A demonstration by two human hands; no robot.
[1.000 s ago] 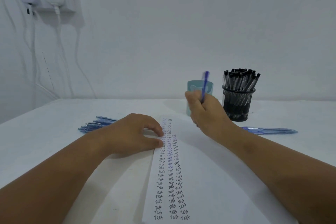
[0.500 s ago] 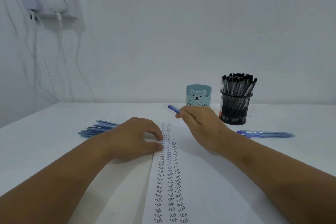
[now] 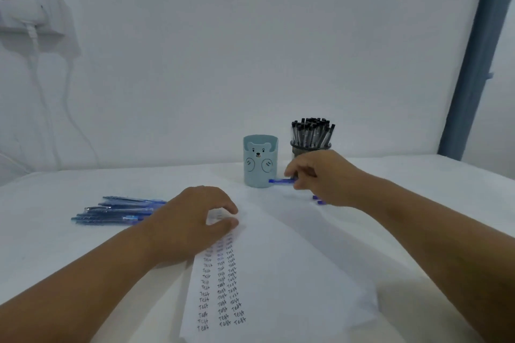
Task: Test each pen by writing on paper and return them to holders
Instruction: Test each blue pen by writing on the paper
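The left hand [image 3: 195, 220] lies palm down, the fingers [image 3: 223, 224] bent and spread a little, the thumb stretched forward, the forearm coming in low from the left. The right hand [image 3: 323, 178] reaches further forward, its fingers curled and pinched together, with the right forearm stretched out straight behind it.

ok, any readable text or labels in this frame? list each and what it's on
"Test": handwritten again and again in three columns down the paper; the top rows, by the left hand, are too blurred to read.
Bear cup: a drawn face, no words.
Pens: any print is too small to read.
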